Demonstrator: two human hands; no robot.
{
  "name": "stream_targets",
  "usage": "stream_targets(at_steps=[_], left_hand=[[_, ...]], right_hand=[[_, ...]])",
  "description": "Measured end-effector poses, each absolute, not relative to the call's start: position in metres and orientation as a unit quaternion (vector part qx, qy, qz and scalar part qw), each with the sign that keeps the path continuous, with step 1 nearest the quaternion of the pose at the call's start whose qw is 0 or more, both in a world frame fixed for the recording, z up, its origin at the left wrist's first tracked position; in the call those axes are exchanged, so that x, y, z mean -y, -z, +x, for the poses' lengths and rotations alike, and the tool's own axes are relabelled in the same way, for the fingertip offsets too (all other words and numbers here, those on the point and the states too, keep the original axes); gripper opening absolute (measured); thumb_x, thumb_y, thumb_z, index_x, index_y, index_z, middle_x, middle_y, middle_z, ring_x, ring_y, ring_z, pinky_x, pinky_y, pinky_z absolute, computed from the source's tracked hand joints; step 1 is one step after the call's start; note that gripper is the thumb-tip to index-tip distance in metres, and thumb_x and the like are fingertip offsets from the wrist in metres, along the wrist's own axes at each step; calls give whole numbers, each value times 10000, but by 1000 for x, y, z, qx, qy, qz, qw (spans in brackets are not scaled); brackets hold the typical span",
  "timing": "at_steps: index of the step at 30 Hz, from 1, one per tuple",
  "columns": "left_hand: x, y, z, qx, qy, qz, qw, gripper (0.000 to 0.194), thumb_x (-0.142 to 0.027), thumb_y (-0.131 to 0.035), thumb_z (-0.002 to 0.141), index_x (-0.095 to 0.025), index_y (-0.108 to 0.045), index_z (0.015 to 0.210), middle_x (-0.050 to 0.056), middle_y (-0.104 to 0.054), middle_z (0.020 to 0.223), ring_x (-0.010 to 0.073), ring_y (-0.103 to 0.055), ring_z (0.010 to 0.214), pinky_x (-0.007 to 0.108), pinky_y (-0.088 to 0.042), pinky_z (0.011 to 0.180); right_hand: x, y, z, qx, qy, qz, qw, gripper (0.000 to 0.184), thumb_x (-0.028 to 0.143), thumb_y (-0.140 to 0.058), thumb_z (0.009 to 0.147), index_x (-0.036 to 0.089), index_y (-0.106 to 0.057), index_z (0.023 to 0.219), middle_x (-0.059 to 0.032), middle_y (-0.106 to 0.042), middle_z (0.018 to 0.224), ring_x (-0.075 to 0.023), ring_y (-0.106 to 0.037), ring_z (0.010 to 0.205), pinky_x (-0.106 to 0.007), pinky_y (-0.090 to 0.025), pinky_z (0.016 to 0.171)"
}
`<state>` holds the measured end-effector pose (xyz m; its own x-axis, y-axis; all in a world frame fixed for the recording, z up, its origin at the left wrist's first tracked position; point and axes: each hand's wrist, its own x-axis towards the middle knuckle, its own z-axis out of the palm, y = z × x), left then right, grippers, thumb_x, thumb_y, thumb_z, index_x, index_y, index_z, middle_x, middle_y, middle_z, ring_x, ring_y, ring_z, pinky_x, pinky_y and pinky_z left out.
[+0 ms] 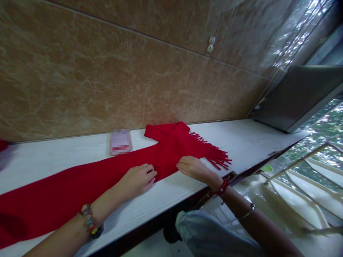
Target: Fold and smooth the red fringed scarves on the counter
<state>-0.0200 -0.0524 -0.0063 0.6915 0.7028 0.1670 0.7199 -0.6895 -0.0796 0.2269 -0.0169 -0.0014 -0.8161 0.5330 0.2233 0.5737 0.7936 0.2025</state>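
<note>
A long red scarf (pixel 80 178) lies along the white wood-grain tabletop (pixel 227 137), running off the left side of the view. Its fringed end (pixel 218 155) points to the right, and a part near that end is folded across at an angle toward the wall. My left hand (pixel 140 178), wearing a ring, has its fingers curled on the scarf's near edge. To its right, my right hand (pixel 194 168) pinches the same edge just short of the fringe. The fingertips of both hands are partly hidden against the cloth.
A small flat rectangular item with a blurred face (pixel 120 142) lies behind the scarf. A brown marbled wall (pixel 134 78) closes off the far side. A dark grey box-like object (pixel 297 96) stands at the right end, and pale slatted furniture (pixel 297 200) is below right.
</note>
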Motion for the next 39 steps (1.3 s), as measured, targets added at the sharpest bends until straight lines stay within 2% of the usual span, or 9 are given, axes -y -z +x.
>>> stream_targets(at_steps=[4,8,11,17,22,27,32,35,39], left_hand=[[52,8,-22,399,78,-912,51,270,-276,-419,837,-189,-574,1041,88,-562,1081,200,-525,989,334,-428,847],[52,11,-27,406,75,-911,9,347,-357,-382,853,-168,-518,1110,92,-396,1323,224,-295,1244,395,-277,1002],[51,13,-28,428,53,-902,-28,431,-400,-299,878,-174,-429,1221,80,-320,1378,226,-221,1282,437,-233,1017],[46,14,-25,456,86,-886,0,375,-303,-295,881,-217,-485,1193,68,-481,1260,216,-415,1164,400,-337,948],[19,3,-38,500,163,-850,36,354,-197,-298,849,-156,-569,1073,84,-543,1155,189,-514,1017,333,-371,918],[-34,-16,-39,566,90,-815,-86,365,-265,-367,816,-70,-546,1067,141,-560,1104,210,-513,995,292,-368,876],[-74,-27,-19,562,3,-809,-172,245,-311,-532,660,-115,-635,765,35,-638,700,155,-549,620,225,-398,567],[-82,-37,-12,551,-9,-807,-212,290,-293,-526,624,-136,-625,846,7,-637,765,126,-534,625,193,-372,529],[-88,-46,-12,548,-11,-801,-240,605,-315,-610,531,-147,-527,1107,39,-601,1029,137,-544,754,182,-394,582]], right_hand=[[18,-2,229,951,104,-267,111,182,168,-426,849,151,-593,778,-66,-593,858,-155,-520,830,-271,-409,750],[17,1,231,961,59,-253,92,181,168,-416,849,147,-592,811,-75,-600,930,-155,-538,893,-267,-426,788],[16,4,231,957,26,-269,101,191,159,-402,847,153,-593,842,-78,-602,965,-153,-547,912,-266,-440,794],[15,8,222,925,12,-331,189,301,245,-406,860,150,-520,1122,-96,-547,1150,-183,-436,1128,-342,-365,953],[15,16,210,933,-6,-343,107,445,356,-331,888,208,-335,1307,-77,-322,1373,-221,-224,1277,-466,-227,1016],[15,22,209,938,-31,-340,58,474,395,-261,900,235,-251,1346,-64,-255,1405,-230,-186,1289,-484,-191,1018],[17,19,209,936,-33,-345,60,476,409,-245,900,241,-254,1345,-65,-261,1402,-228,-190,1288,-482,-177,1024],[18,18,209,935,-33,-347,66,475,413,-246,899,240,-266,1341,-68,-265,1399,-230,-201,1285,-479,-186,1022],[19,20,210,935,-28,-343,85,465,403,-264,898,235,-291,1331,-77,-293,1386,-230,-221,1278,-484,-203,1015]])
